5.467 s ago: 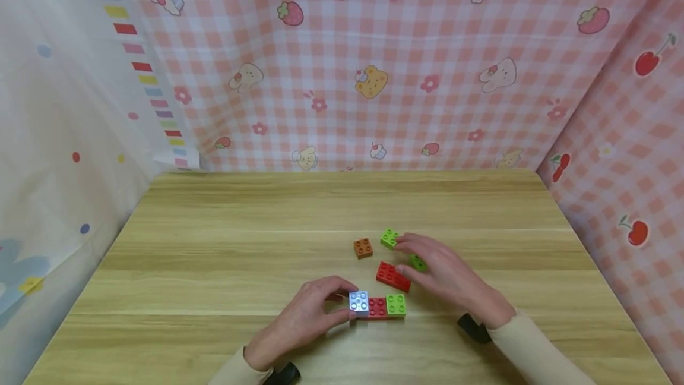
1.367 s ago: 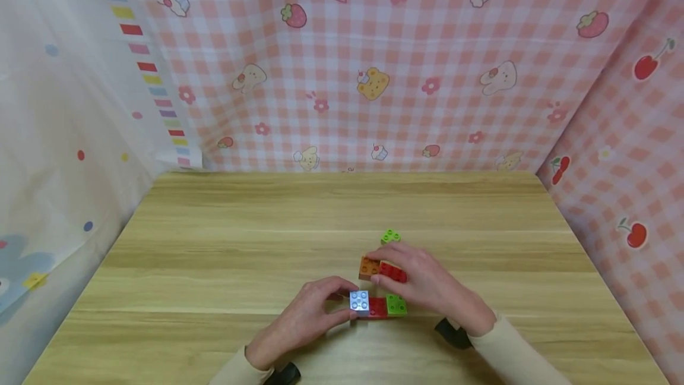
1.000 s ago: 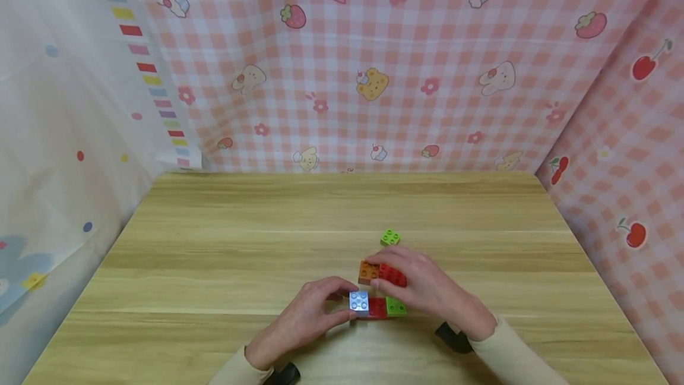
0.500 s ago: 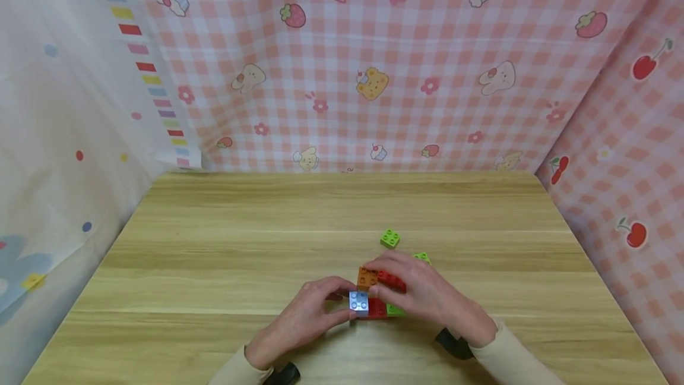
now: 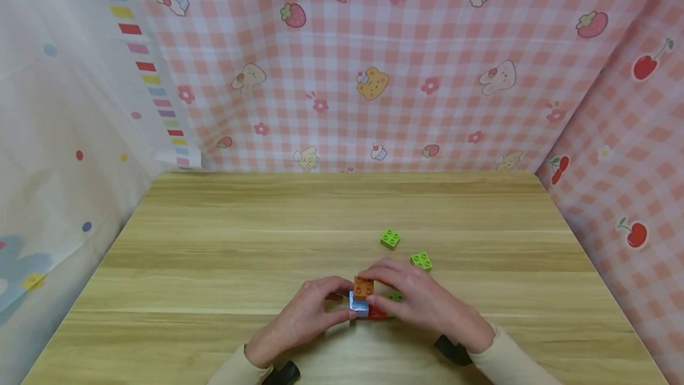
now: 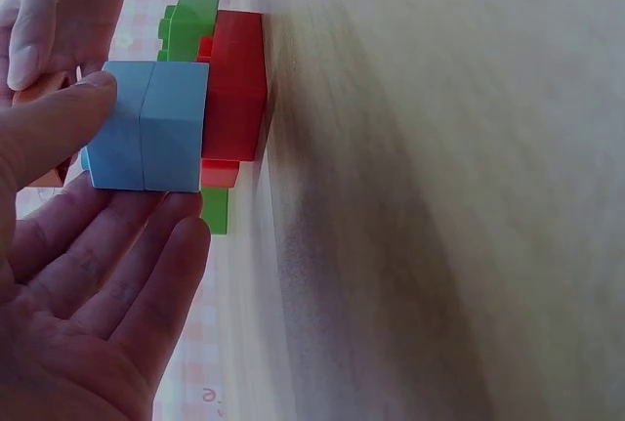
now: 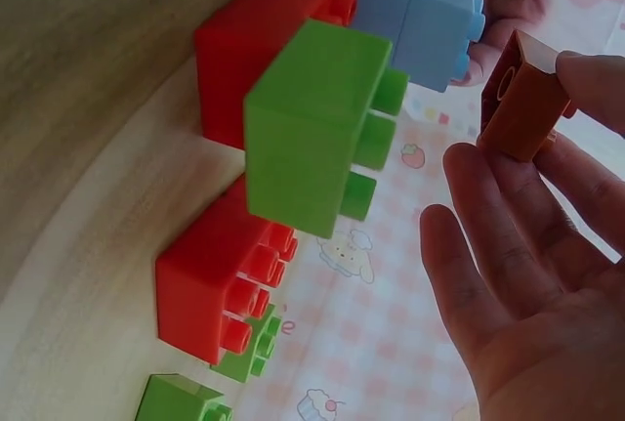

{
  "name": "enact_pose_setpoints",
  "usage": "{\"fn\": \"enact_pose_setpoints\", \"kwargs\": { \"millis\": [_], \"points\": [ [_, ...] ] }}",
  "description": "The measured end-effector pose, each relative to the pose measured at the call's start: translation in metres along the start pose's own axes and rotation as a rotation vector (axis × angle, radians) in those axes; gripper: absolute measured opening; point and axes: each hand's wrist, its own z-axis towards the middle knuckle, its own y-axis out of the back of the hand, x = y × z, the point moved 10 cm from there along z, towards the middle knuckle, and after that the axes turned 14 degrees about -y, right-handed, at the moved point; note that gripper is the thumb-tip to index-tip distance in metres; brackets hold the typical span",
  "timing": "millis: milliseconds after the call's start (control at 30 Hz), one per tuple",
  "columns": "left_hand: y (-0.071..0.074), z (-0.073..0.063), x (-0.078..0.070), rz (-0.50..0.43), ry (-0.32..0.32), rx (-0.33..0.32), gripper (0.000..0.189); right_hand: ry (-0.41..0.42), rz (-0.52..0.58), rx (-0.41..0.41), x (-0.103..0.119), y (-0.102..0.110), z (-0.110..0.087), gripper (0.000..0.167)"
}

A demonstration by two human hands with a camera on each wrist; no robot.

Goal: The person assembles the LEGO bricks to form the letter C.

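My left hand (image 5: 307,312) grips two stacked light blue bricks (image 6: 146,128) between thumb and fingers. They sit at one end of a long red brick (image 6: 237,89), whose other end carries a green brick (image 7: 308,128). Between thumb and fingertips, my right hand (image 5: 427,299) pinches an orange-brown brick (image 7: 527,108). In the head view that orange-brown brick overlaps the top of the blue stack, studs up. The right wrist view shows a gap between it and the blue studs. My right hand covers much of the red and green bricks from above.
Two loose green bricks lie on the wooden table (image 5: 240,224), a farther one (image 5: 390,239) and a nearer one (image 5: 421,261). A loose red brick (image 7: 205,284) lies just behind the built row, mostly hidden by my right hand in the head view. Patterned curtains (image 5: 342,111) surround the table.
The orange-brown brick, on the table at first, was picked up by my right hand and carried nearer and slightly left to the blue stack. My left hand has kept its place.
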Motion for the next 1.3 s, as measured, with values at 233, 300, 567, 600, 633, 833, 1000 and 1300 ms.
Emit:
{"fn": "enact_pose_setpoints", "kwargs": {
  "millis": [233, 300, 567, 600, 633, 833, 1000, 1300],
  "points": [
    [0.000, 0.001, 0.000, -0.012, -0.004, 0.003, 0.032, -0.010, 0.010, 0.028, 0.000, -0.005, -0.001, 0.033],
    [-0.001, 0.001, -0.001, -0.014, -0.006, 0.005, 0.033, -0.013, 0.012, 0.034, 0.000, -0.005, -0.002, 0.034],
    [0.000, 0.001, 0.001, -0.014, 0.001, 0.008, 0.033, 0.011, 0.041, 0.039, 0.000, -0.006, -0.003, 0.031],
    [0.000, 0.001, 0.001, -0.010, 0.004, 0.008, 0.033, 0.019, 0.045, 0.041, 0.000, -0.007, -0.004, 0.030],
    [0.000, 0.001, 0.001, -0.009, 0.007, 0.008, 0.033, 0.026, 0.048, 0.043, 0.001, -0.008, -0.004, 0.030],
    [0.000, 0.001, 0.002, -0.015, 0.012, 0.010, 0.033, 0.046, 0.053, 0.052, 0.002, -0.012, -0.004, 0.028],
    [-0.001, 0.001, 0.002, -0.018, 0.012, 0.014, 0.034, 0.027, 0.052, 0.060, 0.001, -0.014, -0.003, 0.028],
    [-0.001, 0.001, 0.004, -0.010, 0.021, 0.022, 0.035, 0.015, 0.046, 0.074, 0.000, -0.015, -0.003, 0.029]
  ]
}}
